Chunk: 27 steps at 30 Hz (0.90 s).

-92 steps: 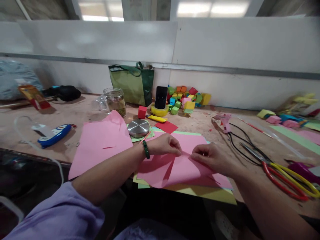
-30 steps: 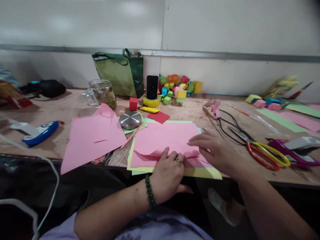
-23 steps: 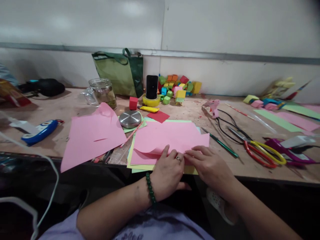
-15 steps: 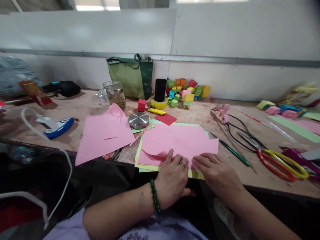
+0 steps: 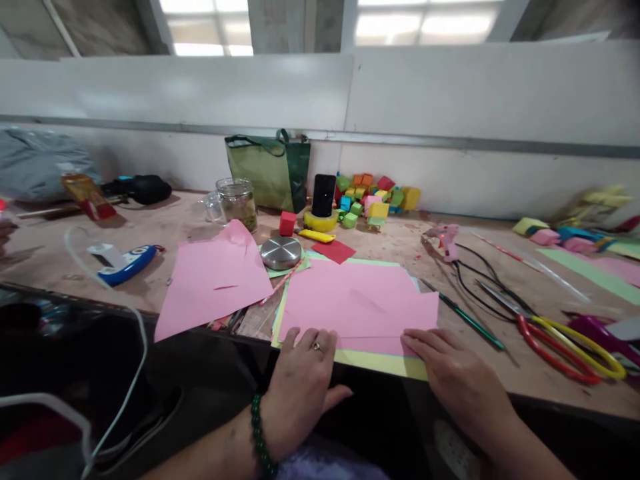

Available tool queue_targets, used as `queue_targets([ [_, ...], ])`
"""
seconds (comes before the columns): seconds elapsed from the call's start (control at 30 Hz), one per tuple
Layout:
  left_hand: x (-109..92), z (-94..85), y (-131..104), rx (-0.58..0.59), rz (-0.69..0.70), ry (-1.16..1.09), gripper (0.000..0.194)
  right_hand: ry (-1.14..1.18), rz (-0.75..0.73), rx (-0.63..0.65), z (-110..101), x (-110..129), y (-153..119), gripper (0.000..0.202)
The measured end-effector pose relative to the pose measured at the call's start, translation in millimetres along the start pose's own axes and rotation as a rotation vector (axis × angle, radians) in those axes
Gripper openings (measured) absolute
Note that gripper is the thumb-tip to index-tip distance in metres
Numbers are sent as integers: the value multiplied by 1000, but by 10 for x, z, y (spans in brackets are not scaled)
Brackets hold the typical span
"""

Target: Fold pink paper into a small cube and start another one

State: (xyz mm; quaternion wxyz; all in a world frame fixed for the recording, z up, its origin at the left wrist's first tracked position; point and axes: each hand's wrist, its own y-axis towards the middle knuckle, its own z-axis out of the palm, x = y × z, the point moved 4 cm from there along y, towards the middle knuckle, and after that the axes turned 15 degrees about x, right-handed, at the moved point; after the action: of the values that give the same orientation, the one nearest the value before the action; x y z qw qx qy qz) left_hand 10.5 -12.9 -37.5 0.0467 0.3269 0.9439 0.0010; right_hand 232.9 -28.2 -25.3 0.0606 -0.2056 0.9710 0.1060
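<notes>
A stack of coloured paper lies at the table's front edge, with a pink sheet (image 5: pixel 350 300) on top and a yellow sheet (image 5: pixel 383 365) showing below it. My left hand (image 5: pixel 303 367), wearing a ring and a green bead bracelet, rests its outstretched fingers on the pink sheet's near left edge. On the near right edge my right hand (image 5: pixel 453 367) lies with its fingers extended flat. Neither hand grips the paper. Another pink sheet (image 5: pixel 215 280) with a small slit lies to the left, its near corner past the table edge.
A steel lid (image 5: pixel 281 253), a red square (image 5: pixel 334 251) and a yellow cutter (image 5: pixel 317 236) lie behind the stack. Rightward are a green pen (image 5: pixel 470 319), scissors (image 5: pixel 555 340) and a pink glue gun (image 5: pixel 444 241) with its cord. A glass mug (image 5: pixel 237 203) stands farther back.
My left hand has moved left along the near edge. The pink top sheet, raised in a curl before, now lies flat. The view has tilted up slightly.
</notes>
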Motion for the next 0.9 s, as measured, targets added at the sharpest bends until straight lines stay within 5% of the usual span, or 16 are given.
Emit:
queue_targets([
  [0.27,79,9,-38,2,-33,-71,60,-51,221,44,-71,-177,-139,29],
  [0.43,86,67,-62,-3,-42,-64,63,359,259,112,-230,-243,353,25],
  [0.53,85,104,-74,-17,-40,-72,69,575,352,372,-95,-207,783,38],
  [0.67,89,162,-90,-38,-35,-104,72,623,357,425,100,-202,1190,51],
  [0.83,106,222,-108,-79,-16,-183,73,784,250,458,163,-232,1284,27],
  [0.9,137,209,-129,-131,17,-266,69,845,218,428,68,-241,1225,32],
])
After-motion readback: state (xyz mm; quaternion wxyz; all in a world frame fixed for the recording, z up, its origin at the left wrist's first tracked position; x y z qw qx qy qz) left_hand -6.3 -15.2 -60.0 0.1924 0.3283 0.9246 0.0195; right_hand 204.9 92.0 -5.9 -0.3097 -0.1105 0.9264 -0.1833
